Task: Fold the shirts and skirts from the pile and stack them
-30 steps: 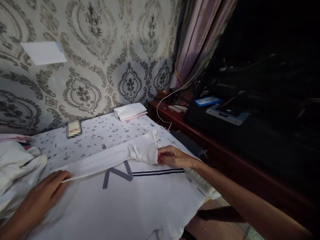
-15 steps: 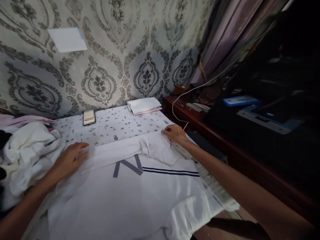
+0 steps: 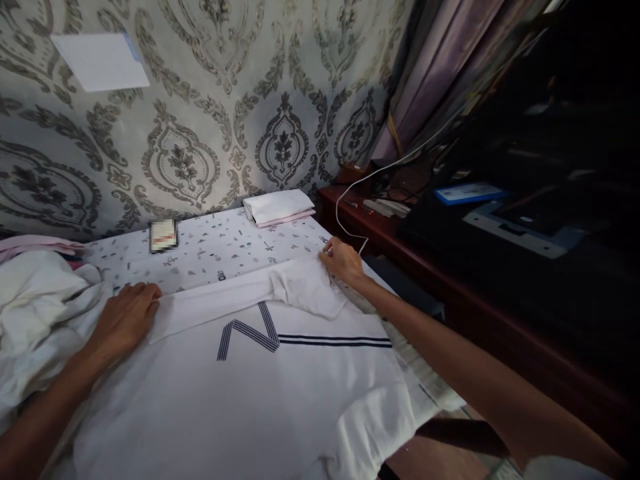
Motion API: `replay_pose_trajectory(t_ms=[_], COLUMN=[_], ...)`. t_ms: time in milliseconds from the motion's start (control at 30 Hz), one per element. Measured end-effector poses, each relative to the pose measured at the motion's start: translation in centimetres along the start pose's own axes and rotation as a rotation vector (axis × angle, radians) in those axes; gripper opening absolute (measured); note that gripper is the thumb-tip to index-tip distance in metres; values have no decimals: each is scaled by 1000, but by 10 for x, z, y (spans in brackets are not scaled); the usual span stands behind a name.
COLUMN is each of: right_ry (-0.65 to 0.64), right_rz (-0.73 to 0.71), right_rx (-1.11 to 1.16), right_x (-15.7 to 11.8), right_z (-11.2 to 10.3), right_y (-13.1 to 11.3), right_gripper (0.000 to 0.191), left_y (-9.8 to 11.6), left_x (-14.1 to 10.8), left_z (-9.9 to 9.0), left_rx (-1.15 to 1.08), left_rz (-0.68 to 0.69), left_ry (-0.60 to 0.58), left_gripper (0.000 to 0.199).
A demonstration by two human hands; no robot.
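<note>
A white shirt with navy stripes and a zigzag striped print lies spread out before me, its far side folded over into a band with a sleeve lying across it. At the left end of that band, my left hand is closed on the shirt's edge, with the fingertips partly hidden. My right hand pinches the shirt at the band's right end, near the shoulder side. Another sleeve sits crumpled at the near right.
A heap of white clothes lies at the left. On the patterned sheet are a folded white cloth and a small blurred item. A dark red wooden desk with a white cable borders the right side.
My left hand has settled on the left end of the folded band, where it was blurred before. My right hand keeps its pinch. The view has shifted slightly to the right.
</note>
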State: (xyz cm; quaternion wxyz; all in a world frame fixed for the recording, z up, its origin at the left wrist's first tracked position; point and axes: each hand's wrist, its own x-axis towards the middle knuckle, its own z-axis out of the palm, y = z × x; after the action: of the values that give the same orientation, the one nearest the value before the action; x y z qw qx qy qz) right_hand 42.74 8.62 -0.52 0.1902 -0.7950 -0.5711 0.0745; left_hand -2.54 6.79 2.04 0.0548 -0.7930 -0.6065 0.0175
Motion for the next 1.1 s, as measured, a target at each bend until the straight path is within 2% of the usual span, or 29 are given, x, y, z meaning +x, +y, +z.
replay_pose_trajectory(t_ms=[67, 133, 200, 233, 300, 400, 467, 533, 600, 700, 900, 967, 1100], right_ry=[77, 132, 117, 95, 65, 29, -3, -12, -2, 21, 45, 39, 51], right_rz=[-58, -227, -425, -477, -443, -237, -159, -135, -134, -129, -106, -94, -66], right_rx=[49, 108, 137, 126, 57, -30, -30, -14, -3, 25, 105, 122, 129], right_x=[-6, -13, -21, -23, -24, -17, -8, -1, 5, 9, 16, 18, 23], right_z=[-2, -4, -3, -2, -1, -1, -1, 0, 2, 5, 2, 0, 0], right_y=[1, 1, -2, -4, -8, -8, -5, -2, 1, 4, 11, 11, 11], right_gripper=[30, 27, 24, 24, 26, 34, 33, 32, 30, 26, 21, 13, 8], left_y=[12, 33, 64, 82, 122, 178, 206, 224, 232, 233, 227, 224, 216], left_x=[-5, -7, -4, -1, 8, 28, 43, 54, 61, 60, 26, 15, 9], left_z=[-4, -12, -19, -22, -26, -23, -19, -17, -19, -28, -42, -44, -45], left_rx=[11, -95, -271, -353, -448, -437, -380, -333, -313, -290, -207, -226, -357], left_rz=[23, 99, 212, 276, 416, 640, 728, 754, 746, 758, 791, 790, 735], left_ry=[88, 129, 118, 104, 68, 22, -62, -143, -159, -119, -154, -207, -240], left_gripper=[40, 39, 37, 36, 38, 48, 58, 65, 62, 41, 5, 4, 22])
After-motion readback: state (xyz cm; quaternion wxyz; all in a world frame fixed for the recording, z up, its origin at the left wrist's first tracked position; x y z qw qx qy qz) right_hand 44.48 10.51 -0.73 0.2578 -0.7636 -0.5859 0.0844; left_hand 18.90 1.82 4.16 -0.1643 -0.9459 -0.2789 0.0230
